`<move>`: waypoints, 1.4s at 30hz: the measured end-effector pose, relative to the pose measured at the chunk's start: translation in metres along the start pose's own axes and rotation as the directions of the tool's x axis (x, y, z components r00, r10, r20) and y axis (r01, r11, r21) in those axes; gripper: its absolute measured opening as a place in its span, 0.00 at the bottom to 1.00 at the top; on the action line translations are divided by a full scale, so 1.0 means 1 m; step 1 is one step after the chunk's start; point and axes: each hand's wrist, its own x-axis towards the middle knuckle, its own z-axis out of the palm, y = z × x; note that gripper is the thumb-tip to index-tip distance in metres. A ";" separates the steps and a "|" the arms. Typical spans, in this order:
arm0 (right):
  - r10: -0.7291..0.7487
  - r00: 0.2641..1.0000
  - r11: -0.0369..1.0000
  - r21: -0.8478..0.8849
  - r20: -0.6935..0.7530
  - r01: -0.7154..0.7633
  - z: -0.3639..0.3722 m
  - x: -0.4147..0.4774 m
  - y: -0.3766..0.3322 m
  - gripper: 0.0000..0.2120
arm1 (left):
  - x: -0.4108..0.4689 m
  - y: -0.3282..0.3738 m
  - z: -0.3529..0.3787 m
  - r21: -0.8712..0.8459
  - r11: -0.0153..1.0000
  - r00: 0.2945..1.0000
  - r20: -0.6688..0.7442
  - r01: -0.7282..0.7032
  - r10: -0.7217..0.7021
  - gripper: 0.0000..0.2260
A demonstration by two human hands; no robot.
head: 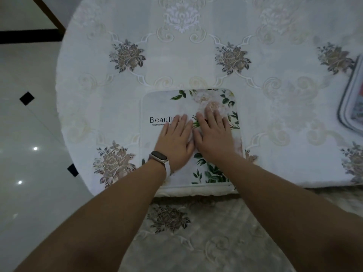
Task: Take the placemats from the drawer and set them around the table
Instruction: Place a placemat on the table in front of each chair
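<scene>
Round and draped in an embroidered tablecloth [196,61], our table stands over glossy floor tiles [29,134]. We press our left hand [175,141] and right hand [213,134] flat, fingers spread, gripping nothing, on the floral placemat [167,103] at the tablecloth's near edge — likely smoothing it. More placemats [351,95] wait at the tablecloth's right edge.

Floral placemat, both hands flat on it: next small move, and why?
Probably lift both hands, left and right, off the floral placemat: it already lies flat and square at the table's near edge. More mats wait at the right.
</scene>
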 end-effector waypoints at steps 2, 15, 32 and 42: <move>-0.019 1.000 1.000 -0.014 0.011 0.019 -0.001 0.002 0.007 0.29 | 0.001 -0.005 0.002 0.030 1.000 1.000 -0.006 -0.002 0.002 0.28; 0.351 0.936 0.931 0.119 -0.036 -0.345 -0.008 -0.039 0.058 0.34 | -0.051 -0.062 -0.007 -0.031 0.946 0.946 -0.009 0.324 -0.324 0.31; -0.104 0.992 0.992 -0.066 0.067 0.108 0.017 -0.080 0.013 0.32 | -0.079 0.016 0.026 0.035 0.997 0.997 0.030 0.064 -0.065 0.30; 0.110 0.988 0.993 -0.044 0.104 -0.106 0.000 -0.102 0.064 0.35 | -0.111 -0.051 0.009 0.073 0.980 0.979 0.078 0.184 -0.190 0.35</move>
